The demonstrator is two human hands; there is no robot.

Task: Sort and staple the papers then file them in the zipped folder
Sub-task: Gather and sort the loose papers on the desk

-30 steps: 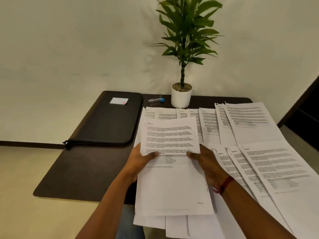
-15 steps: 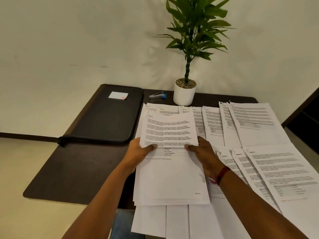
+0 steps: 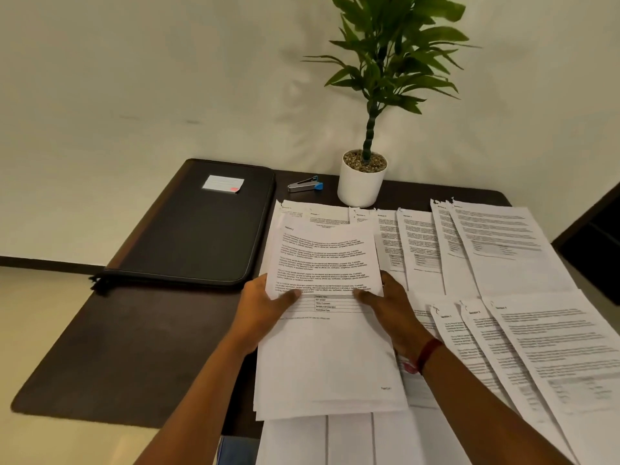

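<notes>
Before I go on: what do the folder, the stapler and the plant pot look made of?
Folder: matte black leather-look or fabric, light stitching along its edge.
Stapler: shiny metal body, blue end probably plastic.
Plant pot: smooth white, ceramic or plastic; can't tell which.

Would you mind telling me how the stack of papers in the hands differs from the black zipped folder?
The paper stack is white and printed; the zipped folder is black with a small white label. The stack is gripped at its sides by the left hand and right hand; the folder lies untouched and closed. Both sit on the dark table.
</notes>
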